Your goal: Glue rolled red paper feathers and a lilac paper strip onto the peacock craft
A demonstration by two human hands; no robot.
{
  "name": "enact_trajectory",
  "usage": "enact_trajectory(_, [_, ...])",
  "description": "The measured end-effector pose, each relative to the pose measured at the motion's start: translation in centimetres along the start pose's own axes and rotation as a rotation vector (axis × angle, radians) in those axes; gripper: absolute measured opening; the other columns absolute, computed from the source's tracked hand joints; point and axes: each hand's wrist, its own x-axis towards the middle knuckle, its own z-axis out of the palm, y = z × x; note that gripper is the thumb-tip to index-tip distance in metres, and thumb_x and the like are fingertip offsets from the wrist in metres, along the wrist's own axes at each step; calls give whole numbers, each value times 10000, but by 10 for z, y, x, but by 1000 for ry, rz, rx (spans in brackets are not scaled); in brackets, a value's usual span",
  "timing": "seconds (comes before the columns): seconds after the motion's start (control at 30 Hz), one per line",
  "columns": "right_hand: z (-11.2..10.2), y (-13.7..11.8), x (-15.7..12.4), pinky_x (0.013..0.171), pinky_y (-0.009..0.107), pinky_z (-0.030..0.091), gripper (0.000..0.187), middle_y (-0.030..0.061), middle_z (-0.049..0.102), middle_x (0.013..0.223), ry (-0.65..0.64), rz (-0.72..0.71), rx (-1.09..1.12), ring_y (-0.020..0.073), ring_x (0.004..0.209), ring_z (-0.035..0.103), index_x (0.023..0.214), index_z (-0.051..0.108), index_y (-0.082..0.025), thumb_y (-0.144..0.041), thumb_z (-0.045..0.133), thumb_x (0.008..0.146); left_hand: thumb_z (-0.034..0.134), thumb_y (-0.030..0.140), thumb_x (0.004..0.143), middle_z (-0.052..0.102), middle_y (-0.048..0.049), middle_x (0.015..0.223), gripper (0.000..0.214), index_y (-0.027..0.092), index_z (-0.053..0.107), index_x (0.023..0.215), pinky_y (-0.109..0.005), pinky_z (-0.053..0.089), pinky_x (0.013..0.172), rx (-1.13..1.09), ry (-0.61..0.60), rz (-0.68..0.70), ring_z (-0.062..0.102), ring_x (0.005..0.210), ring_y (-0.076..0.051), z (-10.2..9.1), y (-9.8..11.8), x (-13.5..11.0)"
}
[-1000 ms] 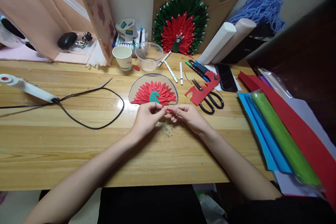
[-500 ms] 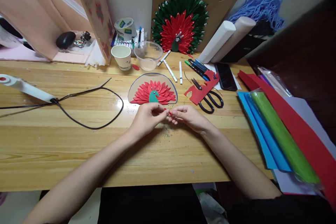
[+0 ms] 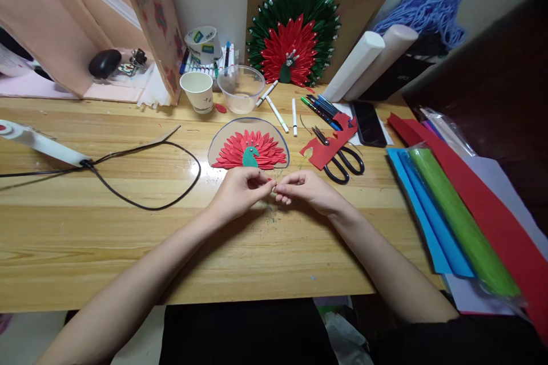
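The small red piece (image 3: 269,180) sits between the fingertips of the two hands, mostly hidden by them, just above the bench (image 3: 274,262). The left grip (image 3: 240,191) is closed on it with thumb and forefinger; a bit of red shows inside the curled fingers. The right grip (image 3: 310,189) pinches at it from the other side, thumb against forefinger, its tips almost meeting the left ones. Just beyond both hands lies the half-round cardboard (image 3: 220,145), bearing red petals (image 3: 231,148) and a green bird shape (image 3: 250,157). The scissors (image 3: 338,171) lie near the right grip, partly under red paper (image 3: 323,151).
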Motion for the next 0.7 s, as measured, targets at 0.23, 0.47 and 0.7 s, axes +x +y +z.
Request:
enact_trajectory(0.23, [0, -4, -3, 583, 219, 478, 219, 33, 684, 698, 55, -84, -93, 85, 585, 589, 743, 693, -146, -355, 716, 681, 620, 304, 742, 691, -69, 711, 200, 111, 668, 716, -238, 471, 612, -117, 2, -93, 608, 631, -134, -1, 2, 3])
enact_trajectory(0.47, [3, -4, -6, 580, 232, 470, 191, 38, 672, 691, 132, -254, -230, 104, 595, 591, 769, 691, -135, -320, 666, 732, 661, 330, 709, 700, -83, 755, 228, 106, 679, 750, -247, 481, 639, -154, 27, -108, 618, 664, -147, 0, 4, 2])
enact_trajectory(0.7, [8, -1, -8, 575, 253, 487, 190, 64, 688, 720, 206, -308, -398, 128, 601, 606, 768, 690, -128, -301, 611, 765, 667, 332, 704, 706, -84, 745, 222, 112, 690, 728, -241, 476, 644, -135, 40, -117, 621, 666, -146, 0, 3, 3])
